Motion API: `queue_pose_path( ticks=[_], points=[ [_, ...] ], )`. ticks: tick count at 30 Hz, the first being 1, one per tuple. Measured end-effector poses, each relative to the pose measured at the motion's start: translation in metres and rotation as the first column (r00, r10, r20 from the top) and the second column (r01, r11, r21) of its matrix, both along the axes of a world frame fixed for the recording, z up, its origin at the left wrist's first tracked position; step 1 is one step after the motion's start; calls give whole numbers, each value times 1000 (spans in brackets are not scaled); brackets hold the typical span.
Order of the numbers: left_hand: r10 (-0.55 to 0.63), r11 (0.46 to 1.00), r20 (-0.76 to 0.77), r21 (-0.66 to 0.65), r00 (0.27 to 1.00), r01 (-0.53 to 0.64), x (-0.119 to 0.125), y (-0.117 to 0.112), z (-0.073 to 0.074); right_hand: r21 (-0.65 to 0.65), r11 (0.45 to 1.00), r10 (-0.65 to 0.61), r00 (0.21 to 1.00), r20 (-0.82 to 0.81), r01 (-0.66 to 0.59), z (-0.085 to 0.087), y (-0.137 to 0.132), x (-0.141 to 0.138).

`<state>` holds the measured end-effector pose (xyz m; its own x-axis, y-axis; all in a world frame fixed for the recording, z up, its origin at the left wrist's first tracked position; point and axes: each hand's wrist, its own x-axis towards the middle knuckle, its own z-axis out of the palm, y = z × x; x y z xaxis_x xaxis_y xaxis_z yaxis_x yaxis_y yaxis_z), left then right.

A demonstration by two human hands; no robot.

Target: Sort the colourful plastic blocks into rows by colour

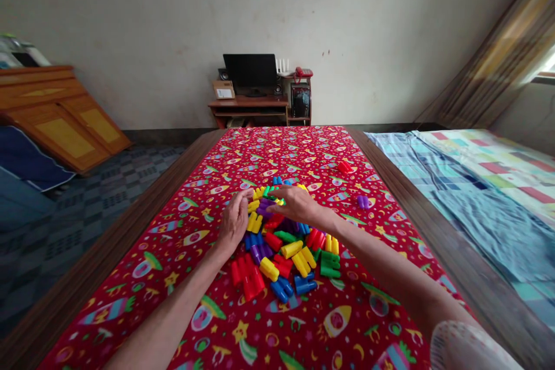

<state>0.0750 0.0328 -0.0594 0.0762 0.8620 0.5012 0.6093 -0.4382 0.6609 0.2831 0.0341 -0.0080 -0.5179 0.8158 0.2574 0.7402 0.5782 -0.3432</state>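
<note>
A heap of small plastic building blocks (pixel 281 248) in red, yellow, blue, green and purple lies in the middle of a red rocket-patterned tablecloth (pixel 303 150). My left hand (pixel 234 221) rests against the heap's left side, fingers curled around a yellow block. My right hand (pixel 295 202) lies on top of the far part of the heap, its fingers pinched on a green and yellow block. A stray red block (pixel 345 167) and a stray purple block (pixel 363 202) lie apart to the right.
The cloth covers a long wooden table (pixel 403 185). A bed with patterned sheets (pixel 485 185) runs along the right. A desk with a monitor (pixel 254 95) stands at the far wall. Wooden panels (pixel 60 118) lean at left.
</note>
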Motion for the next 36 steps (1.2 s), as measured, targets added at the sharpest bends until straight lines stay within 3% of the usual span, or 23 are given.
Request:
queue_pose_path(
  ticks=[3,6,9,11,13,16,18,20,25,31,33,36],
  points=[
    [-11,998,29,-55,1000,13,-1,1,-7,53,998,23,992,123,-30,-6,-1,-23],
    [-4,996,73,-89,997,11,0,2,-10,170,984,28,996,86,-42,-10,-3,-20],
    [10,994,96,-113,995,1,1,2,-10,277,959,-49,999,-20,53,-9,-9,19],
    [9,992,96,-125,995,4,1,2,-10,300,931,-204,978,-49,209,-7,-18,62],
    [5,990,93,-138,996,8,1,3,-10,275,865,-438,899,9,419,-5,-29,110],
    [12,989,81,-149,997,0,0,4,-10,182,705,-708,669,226,686,-7,-47,172],
    [17,989,72,-151,997,-6,0,5,-10,138,629,-751,552,362,765,-12,-54,193],
    [16,988,64,-151,998,-6,0,5,-9,110,608,-740,511,438,786,-16,-57,199],
    [14,988,48,-156,999,-6,0,5,-8,87,642,-706,543,454,761,-18,-56,187],
    [15,991,53,-137,999,-7,0,4,-9,127,660,-720,576,388,740,7,-59,175],
    [24,989,64,-149,998,-14,0,4,-10,139,726,-674,657,338,673,17,-54,156],
    [35,985,92,-174,995,-18,-1,4,-11,96,875,-482,831,279,475,24,-34,108]
  ],
)
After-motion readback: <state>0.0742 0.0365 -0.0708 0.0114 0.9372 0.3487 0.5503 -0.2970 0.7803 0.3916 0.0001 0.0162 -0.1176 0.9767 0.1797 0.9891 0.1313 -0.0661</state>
